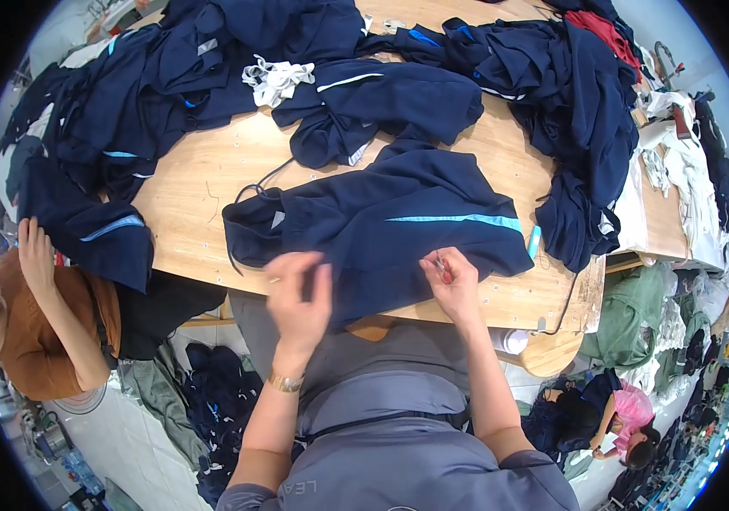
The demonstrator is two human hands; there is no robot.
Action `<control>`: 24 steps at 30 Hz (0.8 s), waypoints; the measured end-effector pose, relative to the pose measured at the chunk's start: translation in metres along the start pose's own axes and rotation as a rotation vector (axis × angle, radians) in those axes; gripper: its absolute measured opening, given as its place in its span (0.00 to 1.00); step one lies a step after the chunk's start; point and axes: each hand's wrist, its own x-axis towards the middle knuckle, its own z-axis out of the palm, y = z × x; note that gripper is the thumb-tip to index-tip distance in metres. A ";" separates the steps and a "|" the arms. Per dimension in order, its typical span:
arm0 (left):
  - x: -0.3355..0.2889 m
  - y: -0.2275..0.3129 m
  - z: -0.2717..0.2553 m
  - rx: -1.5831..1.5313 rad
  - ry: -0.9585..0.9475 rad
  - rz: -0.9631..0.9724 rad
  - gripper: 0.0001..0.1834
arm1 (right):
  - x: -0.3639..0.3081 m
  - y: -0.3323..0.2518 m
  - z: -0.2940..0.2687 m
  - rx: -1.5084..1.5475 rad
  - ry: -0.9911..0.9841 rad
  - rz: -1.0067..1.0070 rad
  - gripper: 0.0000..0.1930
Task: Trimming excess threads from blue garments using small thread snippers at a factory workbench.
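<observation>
Left hand (299, 294) is blurred, fingers loosely spread over the near hem of the navy garment (381, 230), which lies flat on the wooden table (203, 183) just ahead of the person. Right hand (452, 281) pinches what looks like a small red-handled snipper (441, 268), tip against the fabric. Risk: with that left hand shifting the cloth, the blade could nick the hem.

One head-worn fisheye view looks steeply down from above onto the tabletop (203, 183), close over the person's own forearms, which enter from the lower edge; straight edges bend near the rim.
</observation>
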 end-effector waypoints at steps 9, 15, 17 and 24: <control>-0.001 -0.020 0.055 0.322 -0.472 0.283 0.08 | -0.009 0.008 0.016 0.258 -0.024 0.079 0.19; 0.010 -0.019 0.046 -0.024 -0.467 0.031 0.05 | -0.011 0.002 0.015 0.378 -0.039 0.270 0.16; 0.021 -0.007 0.036 -0.319 -0.500 -0.231 0.04 | -0.008 -0.016 0.011 0.367 -0.049 0.145 0.18; 0.038 0.006 0.018 -0.810 -0.453 -0.417 0.13 | -0.003 -0.044 0.004 0.099 -0.223 -0.010 0.19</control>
